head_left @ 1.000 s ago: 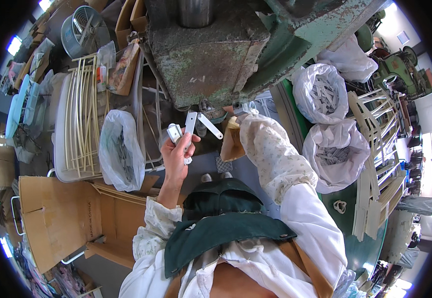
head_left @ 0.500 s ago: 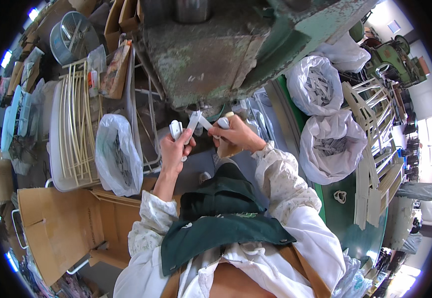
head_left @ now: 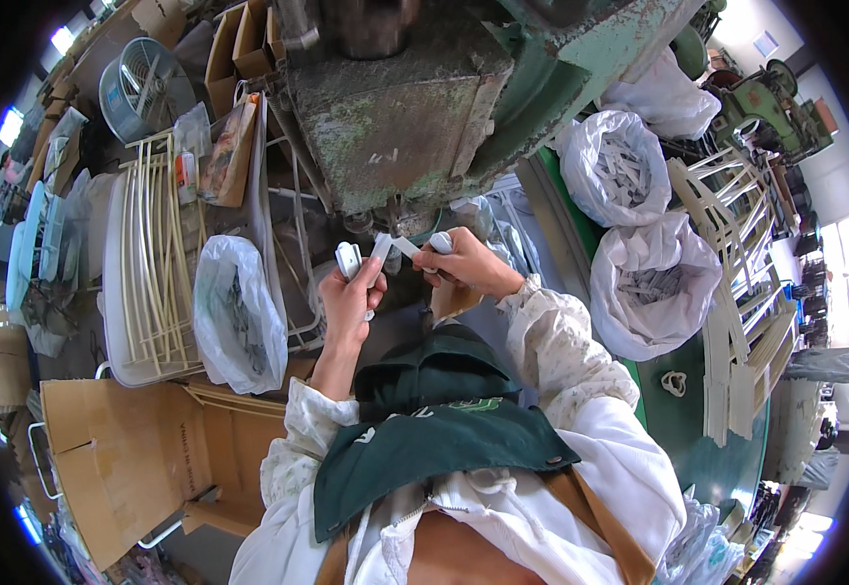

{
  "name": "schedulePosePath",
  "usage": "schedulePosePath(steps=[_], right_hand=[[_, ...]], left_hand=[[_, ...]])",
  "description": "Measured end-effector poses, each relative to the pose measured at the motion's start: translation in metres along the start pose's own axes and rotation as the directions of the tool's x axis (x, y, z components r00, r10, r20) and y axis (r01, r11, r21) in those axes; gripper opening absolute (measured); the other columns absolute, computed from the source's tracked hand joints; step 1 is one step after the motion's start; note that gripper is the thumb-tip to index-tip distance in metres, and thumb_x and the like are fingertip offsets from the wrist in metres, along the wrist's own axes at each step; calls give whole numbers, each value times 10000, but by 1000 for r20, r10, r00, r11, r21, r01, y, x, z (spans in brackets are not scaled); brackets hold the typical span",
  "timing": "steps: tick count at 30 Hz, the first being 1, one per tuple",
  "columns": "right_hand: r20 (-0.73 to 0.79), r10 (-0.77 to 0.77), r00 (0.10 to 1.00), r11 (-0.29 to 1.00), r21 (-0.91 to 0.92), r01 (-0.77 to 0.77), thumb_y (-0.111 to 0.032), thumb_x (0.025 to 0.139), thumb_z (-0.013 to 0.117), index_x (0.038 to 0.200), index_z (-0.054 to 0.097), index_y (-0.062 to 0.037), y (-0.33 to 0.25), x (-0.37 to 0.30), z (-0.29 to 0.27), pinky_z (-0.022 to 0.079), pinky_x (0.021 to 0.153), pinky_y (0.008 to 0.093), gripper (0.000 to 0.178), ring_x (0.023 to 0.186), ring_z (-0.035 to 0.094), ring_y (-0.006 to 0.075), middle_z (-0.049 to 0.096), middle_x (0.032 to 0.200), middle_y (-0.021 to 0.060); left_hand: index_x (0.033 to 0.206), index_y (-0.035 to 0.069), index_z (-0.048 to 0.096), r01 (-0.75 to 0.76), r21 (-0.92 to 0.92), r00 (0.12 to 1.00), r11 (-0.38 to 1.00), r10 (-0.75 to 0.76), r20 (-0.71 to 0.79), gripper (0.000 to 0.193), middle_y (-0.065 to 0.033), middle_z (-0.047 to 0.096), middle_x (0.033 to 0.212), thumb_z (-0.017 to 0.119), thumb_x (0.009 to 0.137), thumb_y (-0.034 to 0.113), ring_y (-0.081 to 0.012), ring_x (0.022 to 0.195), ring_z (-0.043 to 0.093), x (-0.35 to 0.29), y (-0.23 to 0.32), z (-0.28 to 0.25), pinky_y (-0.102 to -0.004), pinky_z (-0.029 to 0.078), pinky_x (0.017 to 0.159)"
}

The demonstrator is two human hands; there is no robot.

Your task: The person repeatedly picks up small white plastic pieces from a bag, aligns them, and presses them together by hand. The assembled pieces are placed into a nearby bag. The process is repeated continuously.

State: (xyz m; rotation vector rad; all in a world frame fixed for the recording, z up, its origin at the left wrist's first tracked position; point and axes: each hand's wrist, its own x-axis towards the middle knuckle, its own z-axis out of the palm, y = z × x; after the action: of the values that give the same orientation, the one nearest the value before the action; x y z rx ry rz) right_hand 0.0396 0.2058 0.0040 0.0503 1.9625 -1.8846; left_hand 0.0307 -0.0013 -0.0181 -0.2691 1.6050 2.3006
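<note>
My left hand [head_left: 349, 302] is closed around slim white flat pieces. One white strip [head_left: 382, 245] sticks up from its thumb and fingertips, and a rounded white piece [head_left: 348, 259] shows beside it. My right hand [head_left: 475, 265] grips another white strip [head_left: 406, 247], which slants up to the left, with a white rounded end [head_left: 441, 242] showing near its knuckles. The tips of the two strips come close together just below the worn green machine [head_left: 395, 136]; whether they touch I cannot tell. Below my right hand is a brownish piece [head_left: 454, 299], partly hidden.
Plastic-lined bags of flat pieces stand left [head_left: 239, 317] and right, one [head_left: 653, 292] on a green table [head_left: 673, 429]. Long cream rods lie in a white tray [head_left: 117, 292]. An open cardboard box [head_left: 117, 458] sits at lower left. Pale slatted frames [head_left: 727, 292] are stacked at right.
The view has shifted slightly. Both hands stay at the machine's lower edge with the strips, and the fingers of my right hand have moved a little on theirs.
</note>
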Motion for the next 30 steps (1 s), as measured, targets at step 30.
schedulePosePath(steps=[30], right_hand=[[-153,-191,970,959,183,218,-106,923,553,894,507,26,-12,9,27,394,466,214,143,549,515,92,629,765,94]], left_hand=[[892,1,617,41,-172,999,984,-39,14,125,-95,609,693,656,859,115,-65,429,421,-13,-8,1,-199,244,387]])
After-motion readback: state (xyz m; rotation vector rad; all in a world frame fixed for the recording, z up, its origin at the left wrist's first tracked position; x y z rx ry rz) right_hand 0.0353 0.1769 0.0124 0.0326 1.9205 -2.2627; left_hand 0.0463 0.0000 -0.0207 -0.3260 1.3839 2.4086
